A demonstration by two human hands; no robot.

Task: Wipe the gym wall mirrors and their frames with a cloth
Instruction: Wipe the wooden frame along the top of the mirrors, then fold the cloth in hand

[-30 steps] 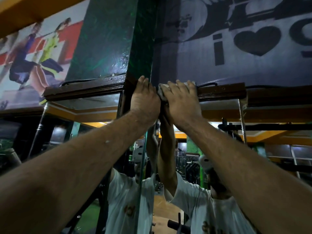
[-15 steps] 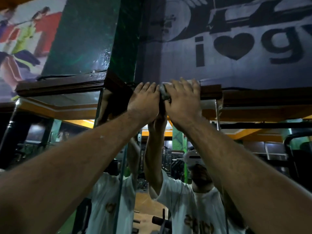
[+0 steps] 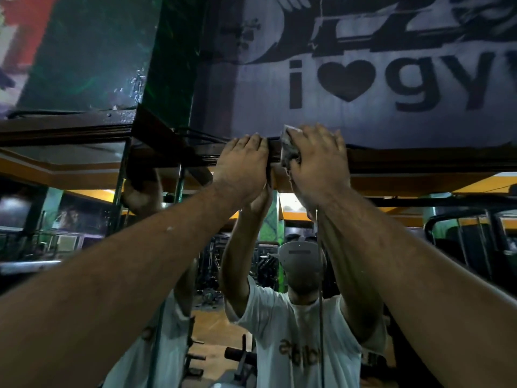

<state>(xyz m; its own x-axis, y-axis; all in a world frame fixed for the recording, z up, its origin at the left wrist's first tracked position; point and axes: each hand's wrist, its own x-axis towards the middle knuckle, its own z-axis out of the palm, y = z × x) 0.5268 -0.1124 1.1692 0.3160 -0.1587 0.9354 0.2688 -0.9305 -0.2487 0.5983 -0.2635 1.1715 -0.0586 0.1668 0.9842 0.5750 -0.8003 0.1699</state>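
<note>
Both hands have shifted rightward along the top rail since the earlier frames, away from the corner pillar, and more of the banner's lettering now shows.

Mirror (image 3: 419,261): large wall panel, lower half of view; reflects the person in a white T-shirt, raised arms and dim gym equipment. A second mirror panel (image 3: 70,219) stands at left, round the corner.

Banner (image 3: 391,88): grey, above the frame, printed "i", a heart and "gy", the rest cut off by the view's edge.

Pillar (image 3: 170,60): dark green, upright, between the banner and a colourful poster (image 3: 25,37) at far left.

Frame (image 3: 419,159): dark brown wooden rail along the mirror's top edge; runs left to the corner, where it meets the other mirror's rail.

Left hand (image 3: 241,166): palm flat on the rail, fingers straight and close together, tips reaching over the rail's upper edge; holds nothing.

Right hand (image 3: 319,161): just beside the left, apart by a narrow gap; fingers laid straight over the cloth, pressing it to the rail.

Cloth (image 3: 288,148): pale, bunched, on the frame's top rail under the right hand; only its left edge and upper corner show past the thumb side.
</note>
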